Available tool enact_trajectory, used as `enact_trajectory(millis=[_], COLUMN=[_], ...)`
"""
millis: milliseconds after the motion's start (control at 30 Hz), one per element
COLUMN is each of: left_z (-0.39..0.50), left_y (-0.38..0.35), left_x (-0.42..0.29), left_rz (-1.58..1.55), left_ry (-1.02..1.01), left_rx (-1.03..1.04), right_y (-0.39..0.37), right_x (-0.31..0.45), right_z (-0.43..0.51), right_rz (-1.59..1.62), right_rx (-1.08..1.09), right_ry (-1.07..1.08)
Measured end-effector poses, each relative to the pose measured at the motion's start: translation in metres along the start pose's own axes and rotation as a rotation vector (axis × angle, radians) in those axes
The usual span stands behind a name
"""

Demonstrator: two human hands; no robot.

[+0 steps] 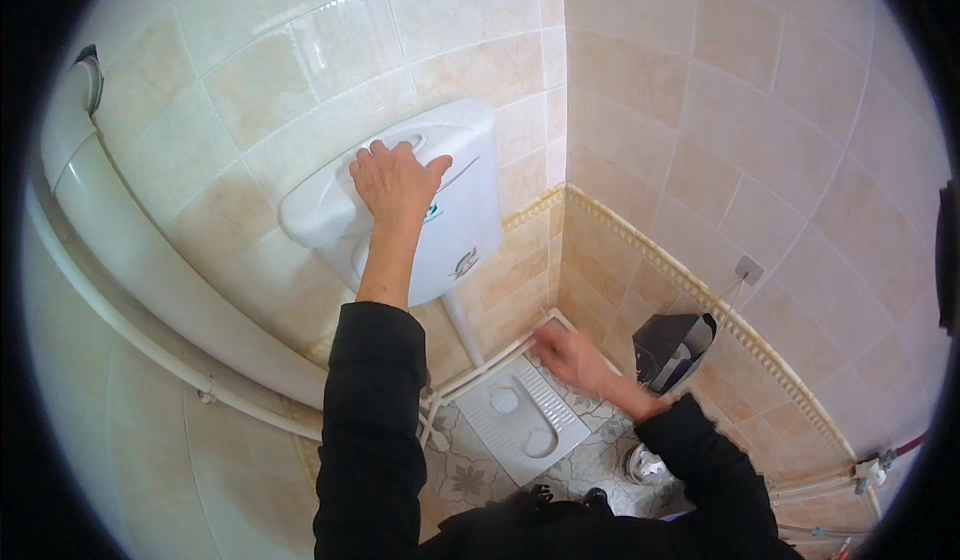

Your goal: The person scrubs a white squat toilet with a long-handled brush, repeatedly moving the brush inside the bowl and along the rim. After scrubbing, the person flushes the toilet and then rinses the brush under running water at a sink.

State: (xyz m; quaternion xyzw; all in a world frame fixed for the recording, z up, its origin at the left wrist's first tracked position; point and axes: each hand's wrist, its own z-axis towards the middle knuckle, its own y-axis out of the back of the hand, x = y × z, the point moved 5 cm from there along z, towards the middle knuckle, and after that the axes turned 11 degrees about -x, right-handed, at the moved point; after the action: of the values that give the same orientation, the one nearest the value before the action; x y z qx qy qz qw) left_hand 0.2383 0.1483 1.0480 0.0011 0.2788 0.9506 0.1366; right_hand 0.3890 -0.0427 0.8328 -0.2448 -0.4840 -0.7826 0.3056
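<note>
My left hand [394,177] rests palm down on top of a white plastic toilet cistern [469,185] mounted on the tiled wall. Its fingers reach the round flush button [420,142], which they partly cover, and the thumb is spread to the side. Blurred by motion, my right hand [570,357] appears in front of the corner, over the far right side of a white ceramic squat toilet [517,425]. Nothing can be made out in that hand, and its fingers are too smeared to read. A white flush pipe [463,327] drops from the cistern towards the pan.
A thick white drainpipe [172,282] and a thinner pipe [112,342] run along the left. On the right wall a dark bag [667,346] hangs from an adhesive hook [748,269]. A bin [643,466] stands on the patterned floor. A valve [870,474] sits low at right.
</note>
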Motion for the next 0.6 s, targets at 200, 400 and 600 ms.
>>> enact_trajectory(millis=[200, 400, 600], left_z=[0.001, 0.007, 0.012], left_y=[0.000, -0.011, -0.010], left_x=[-0.005, 0.011, 0.014], left_rz=[-0.061, -0.122, -0.136], left_ry=[-0.016, -0.055, -0.125], left_rx=[0.107, 0.022, -0.041], right_y=[0.038, 0.010, 0.007], right_x=[0.107, 0.138, 0.142], right_z=[0.168, 0.244, 0.264], right_rz=[-0.071, -0.208, -0.412], right_rx=[-0.430, -0.382, -0.187], right_ry=[0.485, 0.672, 0.590])
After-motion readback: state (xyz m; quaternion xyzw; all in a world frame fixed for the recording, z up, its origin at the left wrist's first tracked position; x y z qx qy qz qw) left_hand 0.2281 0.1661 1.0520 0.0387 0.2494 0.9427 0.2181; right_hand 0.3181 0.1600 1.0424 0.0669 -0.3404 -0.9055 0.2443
